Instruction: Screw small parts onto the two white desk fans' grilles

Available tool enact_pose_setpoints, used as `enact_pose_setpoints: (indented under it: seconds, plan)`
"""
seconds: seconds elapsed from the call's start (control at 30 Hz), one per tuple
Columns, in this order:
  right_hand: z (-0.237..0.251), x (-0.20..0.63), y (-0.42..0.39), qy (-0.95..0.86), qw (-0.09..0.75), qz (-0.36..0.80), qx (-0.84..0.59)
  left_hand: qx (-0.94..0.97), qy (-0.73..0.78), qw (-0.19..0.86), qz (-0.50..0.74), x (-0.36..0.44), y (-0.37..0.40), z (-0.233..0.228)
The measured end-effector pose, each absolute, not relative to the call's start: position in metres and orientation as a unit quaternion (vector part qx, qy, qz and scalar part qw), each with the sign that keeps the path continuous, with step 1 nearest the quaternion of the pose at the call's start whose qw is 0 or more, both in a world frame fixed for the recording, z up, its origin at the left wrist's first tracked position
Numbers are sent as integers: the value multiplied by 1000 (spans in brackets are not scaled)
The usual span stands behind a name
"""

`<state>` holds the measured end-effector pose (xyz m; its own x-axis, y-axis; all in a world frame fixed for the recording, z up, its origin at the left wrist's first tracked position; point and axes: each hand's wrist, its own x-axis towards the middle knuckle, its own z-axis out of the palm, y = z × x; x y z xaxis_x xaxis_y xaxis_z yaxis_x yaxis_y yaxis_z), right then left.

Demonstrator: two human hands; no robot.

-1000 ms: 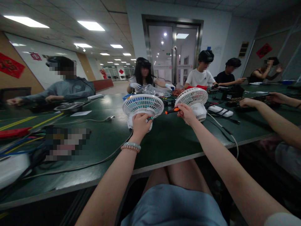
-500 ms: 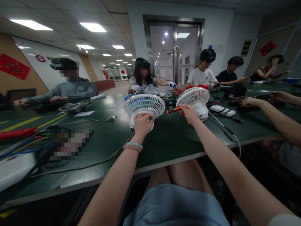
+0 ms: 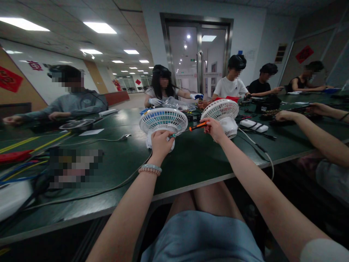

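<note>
Left hand gripped the near white fan on the green table; right hand clasped an orange screwdriver, its tip touching that fan beside another fan.

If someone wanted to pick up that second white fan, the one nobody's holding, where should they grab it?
Probably by the white body under the grille of the fan, coming from the near side. The round grille tilts up and away, wide and thin-ribbed, while the body below looks compact enough to wrap. Its cord trails off toward the table edge on the right, and the right hand with the screwdriver sits just left.
</note>
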<state>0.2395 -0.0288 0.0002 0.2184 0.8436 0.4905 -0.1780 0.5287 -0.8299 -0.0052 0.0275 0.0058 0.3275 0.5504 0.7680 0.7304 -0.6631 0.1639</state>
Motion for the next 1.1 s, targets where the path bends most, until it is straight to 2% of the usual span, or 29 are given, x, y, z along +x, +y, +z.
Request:
enact_pose_setpoints:
  seconds: [0.7, 0.83, 1.1]
  plan:
    - [4, 239, -32, -567, 674, 164, -445, -808, -398, 107, -422, -4, 32, 6]
    - [3, 240, -29, -567, 673, 169, -444, -808, -394, 111, -425, -3, 33, 6]
    - [-1, 244, -23, -552, 690, 255, -393, -805, -404, 118, -418, -3, 31, 7]
